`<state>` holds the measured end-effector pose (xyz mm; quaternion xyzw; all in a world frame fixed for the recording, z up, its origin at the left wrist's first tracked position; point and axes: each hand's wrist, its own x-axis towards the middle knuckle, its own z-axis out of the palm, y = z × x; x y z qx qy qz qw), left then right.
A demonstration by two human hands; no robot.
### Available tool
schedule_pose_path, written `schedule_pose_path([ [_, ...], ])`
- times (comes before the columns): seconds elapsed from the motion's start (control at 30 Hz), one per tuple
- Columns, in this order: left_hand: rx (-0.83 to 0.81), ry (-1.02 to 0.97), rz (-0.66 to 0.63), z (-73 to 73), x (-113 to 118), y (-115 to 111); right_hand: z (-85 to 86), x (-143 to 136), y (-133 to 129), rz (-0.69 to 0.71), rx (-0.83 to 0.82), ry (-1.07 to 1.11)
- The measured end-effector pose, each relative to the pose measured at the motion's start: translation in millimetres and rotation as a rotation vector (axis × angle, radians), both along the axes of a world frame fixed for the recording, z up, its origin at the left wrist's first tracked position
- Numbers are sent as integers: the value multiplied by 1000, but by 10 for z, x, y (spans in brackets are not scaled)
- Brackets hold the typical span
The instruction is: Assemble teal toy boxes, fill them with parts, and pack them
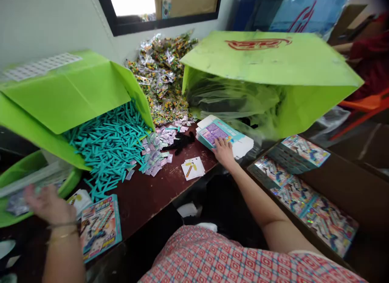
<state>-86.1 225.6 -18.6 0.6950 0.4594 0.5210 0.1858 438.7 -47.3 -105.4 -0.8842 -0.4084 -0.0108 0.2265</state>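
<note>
My right hand lies with fingers outstretched on a stack of flattened printed cartons near the table edge. At the left, my left hand is over a green basin holding small clear packets; motion blurs its fingers, so their grip is unclear. Beside that wrist are a filled-looking printed box and a pile of white cards. Between the hands, another pile of cards shows a pickaxe picture.
Teal plastic sticks spill from a tipped green bin. Small packets and black pieces lie mid-table. Bagged colourful beads are heaped behind. Another green bin stands right, above a carton of printed boxes.
</note>
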Motion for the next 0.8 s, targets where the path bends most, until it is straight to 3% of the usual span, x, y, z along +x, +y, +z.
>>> schedule_pose_path([
  [0.03, -1, -138, 120, -168, 185, -191, -61, 71, -44, -11, -14, -3],
  [0.07, -50, -155, 71, -339, 401, -408, -112, 108, -71, 1, -1, -15],
  [0.17, -67, 61, -211, -807, 1130, -1133, -131, 207, -98, 60, 95, -56],
  [0.23, -57, 111, -386, -1024, 1563, -1568, 27, 417, -159, 33, 196, -97],
  [0.33, -90, 87, -578, -1136, 1966, -1983, 479, 898, -396, -147, 466, -232],
  [0.43, -118, 52, -703, -1010, 2103, -2119, 905, 1026, -625, -280, 656, -373],
  [0.5, -182, -29, -794, -869, 2137, -2131, 994, 649, -643, -142, 713, -456],
  [0.6, -316, -321, -872, -742, 2182, -2110, 750, -466, -458, 373, 683, -417],
  [0.63, -363, -411, -832, -744, 2184, -2091, 599, -871, -371, 546, 670, -360],
  [0.7, -466, -512, -639, -812, 2131, -2028, 290, -1546, -207, 734, 600, -223],
  [0.8, -618, -563, -308, -982, 1865, -1914, 0, -2014, -41, 815, 532, -13],
])
